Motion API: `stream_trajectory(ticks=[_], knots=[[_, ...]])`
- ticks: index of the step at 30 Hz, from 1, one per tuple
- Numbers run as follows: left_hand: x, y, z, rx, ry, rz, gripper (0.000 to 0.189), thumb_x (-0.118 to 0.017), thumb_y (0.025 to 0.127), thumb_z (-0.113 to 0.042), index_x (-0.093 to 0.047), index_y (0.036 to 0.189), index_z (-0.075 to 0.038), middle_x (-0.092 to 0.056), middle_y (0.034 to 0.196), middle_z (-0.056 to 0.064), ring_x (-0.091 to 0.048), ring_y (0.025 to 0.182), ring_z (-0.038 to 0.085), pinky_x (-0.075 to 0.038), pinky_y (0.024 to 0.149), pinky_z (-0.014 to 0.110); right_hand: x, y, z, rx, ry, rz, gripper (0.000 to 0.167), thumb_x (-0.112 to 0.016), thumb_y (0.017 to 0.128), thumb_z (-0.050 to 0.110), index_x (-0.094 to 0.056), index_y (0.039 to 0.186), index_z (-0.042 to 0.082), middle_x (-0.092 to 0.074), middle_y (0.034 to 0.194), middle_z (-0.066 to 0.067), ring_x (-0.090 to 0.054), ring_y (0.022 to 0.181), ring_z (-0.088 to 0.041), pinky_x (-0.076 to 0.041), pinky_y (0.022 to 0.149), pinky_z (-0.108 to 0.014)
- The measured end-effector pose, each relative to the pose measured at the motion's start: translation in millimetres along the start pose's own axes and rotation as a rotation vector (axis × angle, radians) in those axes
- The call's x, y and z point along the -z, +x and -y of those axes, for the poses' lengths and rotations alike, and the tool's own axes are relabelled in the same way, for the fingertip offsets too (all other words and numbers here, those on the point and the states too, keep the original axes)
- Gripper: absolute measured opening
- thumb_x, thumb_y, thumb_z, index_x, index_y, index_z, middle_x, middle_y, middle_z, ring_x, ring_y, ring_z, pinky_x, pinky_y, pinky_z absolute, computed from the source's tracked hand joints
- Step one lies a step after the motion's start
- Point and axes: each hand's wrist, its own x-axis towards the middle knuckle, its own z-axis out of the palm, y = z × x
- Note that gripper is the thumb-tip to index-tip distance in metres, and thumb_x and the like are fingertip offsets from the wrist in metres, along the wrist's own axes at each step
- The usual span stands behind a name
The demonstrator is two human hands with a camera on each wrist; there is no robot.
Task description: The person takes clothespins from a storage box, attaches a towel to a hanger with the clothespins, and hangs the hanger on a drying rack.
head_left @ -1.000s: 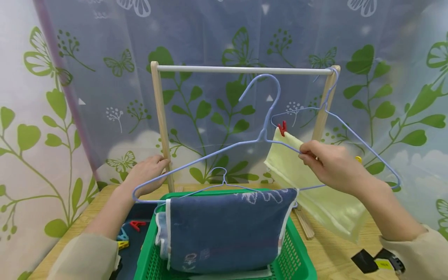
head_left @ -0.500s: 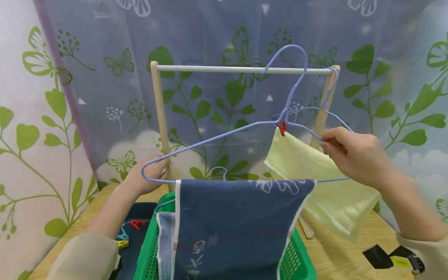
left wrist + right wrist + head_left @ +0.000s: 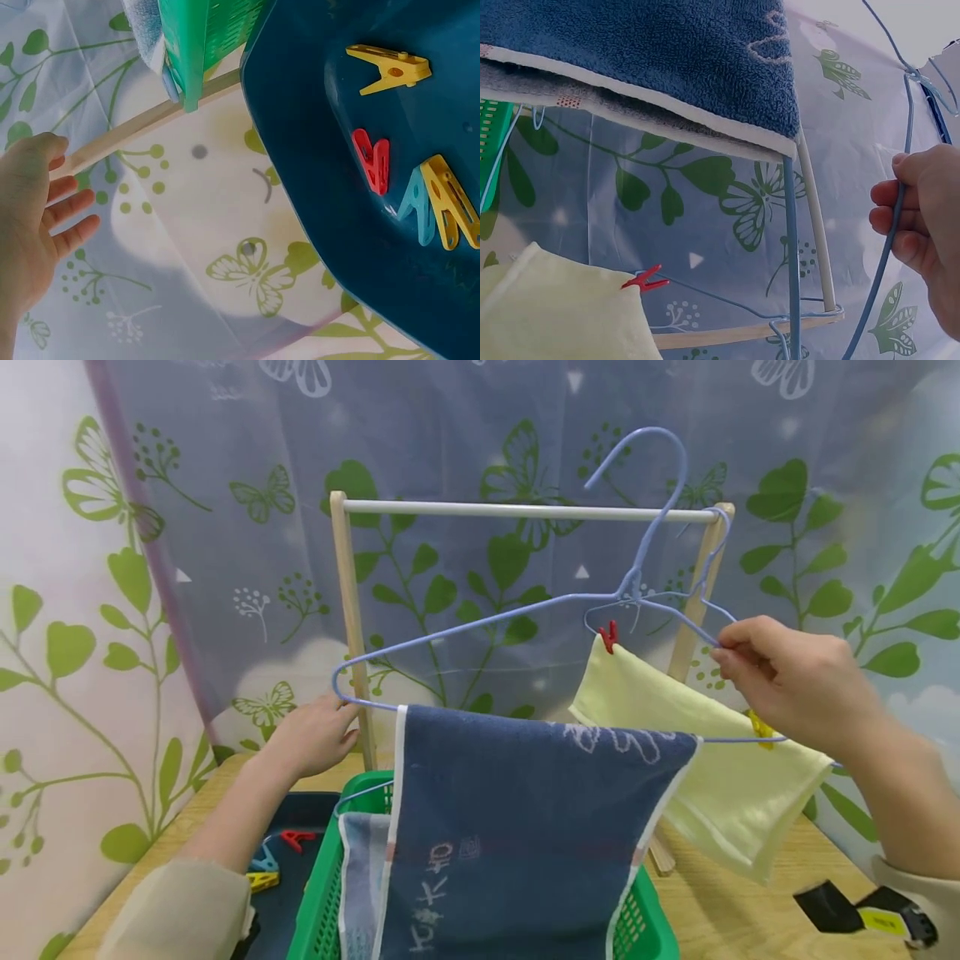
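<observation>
Nearest me: two beige sleeves point(image 3: 176, 910), a black device point(image 3: 862, 918) with a yellow label beside the right cuff, above a pale wood worktop point(image 3: 738, 914). Hands: two, set apart. Right hand point(image 3: 795, 681): thumb and fingers pinched on the upper right arm of a blue hanger point(image 3: 633, 581). Left hand point(image 3: 311, 739): at the rack's left post point(image 3: 347, 585), thumb and forefinger about it, other fingers loosely bent. Hanger: held up, tilted, left end higher; hook rising above the bar point(image 3: 487, 510), not resting on it. Towel point(image 3: 517, 835): navy, white-edged, pale lettering, draped over the hanger's lower rod above the basket. Basket point(image 3: 318, 877): green, perforated; paler blue towel point(image 3: 363, 860) at its left side. Tray point(image 3: 292, 893): dark blue, left of the basket; my left wrist view shows one red peg point(image 3: 373, 161), one blue peg point(image 3: 420, 206), two yellow pegs point(image 3: 394, 69) inside. Cloth point(image 3: 720, 785): pale yellow, on a second hanger point(image 3: 708, 585) hooked at the bar's right end; small red clip point(image 3: 608, 637) at upper left, yellow clip point(image 3: 761, 727) farther right. Rack: white bar, wooden posts. Curtain point(image 3: 450, 427): blue-grey, printed with green leaves and butterflies, behind everything.
</observation>
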Motion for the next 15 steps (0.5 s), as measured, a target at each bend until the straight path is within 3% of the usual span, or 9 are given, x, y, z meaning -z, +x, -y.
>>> stream_trajectory(ticks=[11,13,15], knots=[[9.8,-17.5,12.4,0.062,-0.025,0.183,0.03,-0.057,0.088,-0.015,-0.061,0.113,0.001,-0.06,0.097,0.015,-0.06,0.087,0.032,-0.049,0.071,0.046,-4,-0.7,0,-0.022,0.013,-0.06,0.051,-0.04,0.096,0.042,-0.061,0.08,-0.001,-0.059,0.061,-0.003,-0.045,0.05,-0.007,-0.038,0.048,-0.017],[10.1,-19.9,16.0,0.073,-0.037,0.206,0.026,-0.056,0.089,-0.015,-0.063,0.108,0.001,-0.062,0.096,0.014,-0.061,0.087,0.033,-0.049,0.071,0.047,-3,-1.4,-1,-0.019,-0.004,-0.042,0.053,-0.038,0.096,0.043,-0.061,0.08,-0.002,-0.058,0.061,-0.003,-0.044,0.05,-0.008,-0.037,0.047,-0.018],[10.0,-21.4,19.5,0.086,-0.059,0.228,0.016,-0.055,0.088,-0.015,-0.065,0.092,-0.003,-0.061,0.084,0.008,-0.06,0.075,0.027,-0.049,0.064,0.043,-2,-2.6,-1,-0.014,-0.02,-0.023,0.055,-0.037,0.096,0.043,-0.062,0.08,-0.003,-0.057,0.061,-0.002,-0.044,0.049,-0.008,-0.037,0.046,-0.018]])
